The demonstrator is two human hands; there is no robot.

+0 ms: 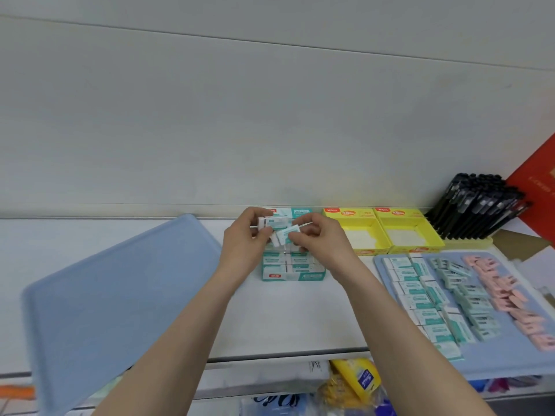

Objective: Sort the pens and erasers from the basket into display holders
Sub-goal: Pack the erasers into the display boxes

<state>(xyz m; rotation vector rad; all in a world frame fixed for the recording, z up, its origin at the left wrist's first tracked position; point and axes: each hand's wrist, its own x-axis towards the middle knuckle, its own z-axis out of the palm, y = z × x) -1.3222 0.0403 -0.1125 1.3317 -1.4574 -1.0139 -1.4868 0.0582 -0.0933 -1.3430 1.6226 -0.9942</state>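
Observation:
Above the teal eraser display box (292,276) both hands meet. My left hand (244,238) grips a small stack of white-and-teal erasers (271,222). My right hand (319,237) pinches one more white-and-teal eraser (283,235), tilted, just below that stack. Rows of the same erasers fill the box underneath. On the right a blue tray (510,355) carries more white-and-teal erasers (420,298), grey-green ones (468,295) and pink ones (507,292). Black pens (477,211) stand in a yellow holder at the back right.
Two yellow display boxes (381,232), open and mostly bare inside, stand against the wall. A large blue tray (105,295) lies tilted on the left of the white table (300,319). A red folder (537,187) leans at far right. Bags and a yellow pack (360,379) lie below the table edge.

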